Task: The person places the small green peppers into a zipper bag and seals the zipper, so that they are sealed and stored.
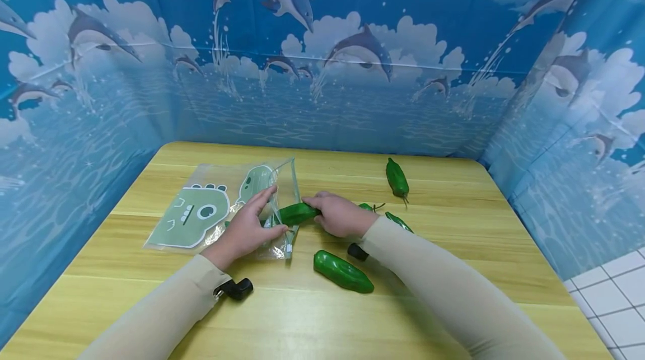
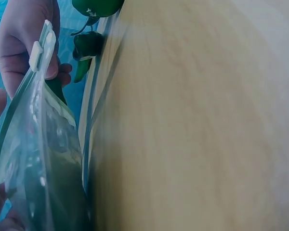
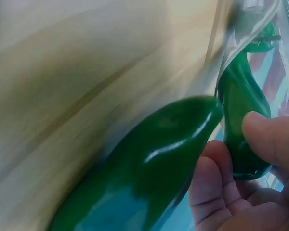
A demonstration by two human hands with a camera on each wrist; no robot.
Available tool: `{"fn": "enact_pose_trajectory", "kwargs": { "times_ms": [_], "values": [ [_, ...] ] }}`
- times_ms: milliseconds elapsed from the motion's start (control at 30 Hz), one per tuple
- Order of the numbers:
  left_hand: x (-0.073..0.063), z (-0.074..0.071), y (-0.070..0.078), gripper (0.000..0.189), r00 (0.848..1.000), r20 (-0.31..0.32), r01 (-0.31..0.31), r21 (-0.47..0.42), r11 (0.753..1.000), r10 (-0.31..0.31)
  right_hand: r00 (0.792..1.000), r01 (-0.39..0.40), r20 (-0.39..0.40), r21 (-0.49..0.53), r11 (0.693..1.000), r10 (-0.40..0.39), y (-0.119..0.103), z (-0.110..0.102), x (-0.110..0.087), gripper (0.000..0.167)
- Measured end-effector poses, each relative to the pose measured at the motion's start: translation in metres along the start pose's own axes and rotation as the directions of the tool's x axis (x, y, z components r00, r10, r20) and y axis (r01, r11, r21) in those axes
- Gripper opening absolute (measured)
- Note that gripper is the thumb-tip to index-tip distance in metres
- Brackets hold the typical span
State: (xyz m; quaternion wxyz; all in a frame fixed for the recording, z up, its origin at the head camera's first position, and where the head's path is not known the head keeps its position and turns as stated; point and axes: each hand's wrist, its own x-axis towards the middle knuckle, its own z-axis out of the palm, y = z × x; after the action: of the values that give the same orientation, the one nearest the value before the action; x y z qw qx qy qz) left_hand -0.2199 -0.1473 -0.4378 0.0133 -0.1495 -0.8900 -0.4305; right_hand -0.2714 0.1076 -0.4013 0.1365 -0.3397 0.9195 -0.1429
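Observation:
A clear zip bag (image 1: pixel 201 214) with a green cartoon dinosaur print lies on the table, its mouth towards the right. My left hand (image 1: pixel 249 228) holds the bag near that mouth, thumb on the near side and fingers on the far side. With thumb and fingers, my right hand (image 1: pixel 342 214) grips one end of a green pepper (image 1: pixel 297 213); the pepper's other end is inside the bag. More green (image 3: pixel 262 41) shows through the plastic. A loose green pepper (image 1: pixel 342 271) lies just in front of the right hand.
Another pepper (image 1: pixel 397 178) lies at the back right. Two more, one pepper (image 1: pixel 400 221) and a stemmed pepper (image 1: pixel 367 206), are partly hidden by the right hand and arm. A dolphin-print curtain (image 1: pixel 322 108) closes off the table's back and sides.

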Motion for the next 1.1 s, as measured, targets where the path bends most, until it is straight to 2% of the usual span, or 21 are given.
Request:
{"fn": "enact_pose_trajectory", "kwargs": {
  "times_ms": [233,467,633,800,1100],
  "values": [
    [0.001,-0.001,-0.004,0.099,1.0,-0.018,-0.026,-0.063,0.998,0.025,1.0,0.004,0.009,0.017,1.0,-0.004,-0.002,0.002,0.003,0.06],
    [0.003,0.001,-0.011,0.092,0.997,-0.063,-0.048,-0.203,0.978,0.036,1.0,0.015,-0.013,0.085,0.996,-0.014,-0.002,0.005,0.009,0.052],
    [0.002,0.0,-0.013,0.087,0.994,-0.105,-0.037,-0.25,0.968,0.01,1.0,0.008,-0.013,0.118,0.993,-0.007,-0.006,0.005,0.01,0.049],
    [0.002,-0.001,-0.014,0.085,0.991,-0.129,-0.022,-0.32,0.947,-0.02,1.0,0.01,-0.007,0.122,0.992,-0.009,-0.008,0.004,0.011,0.049],
    [0.002,-0.002,-0.019,0.085,0.99,-0.141,-0.038,-0.382,0.923,-0.018,1.0,0.01,0.005,0.104,0.995,-0.01,-0.012,0.003,0.013,0.051]
  ]
}}
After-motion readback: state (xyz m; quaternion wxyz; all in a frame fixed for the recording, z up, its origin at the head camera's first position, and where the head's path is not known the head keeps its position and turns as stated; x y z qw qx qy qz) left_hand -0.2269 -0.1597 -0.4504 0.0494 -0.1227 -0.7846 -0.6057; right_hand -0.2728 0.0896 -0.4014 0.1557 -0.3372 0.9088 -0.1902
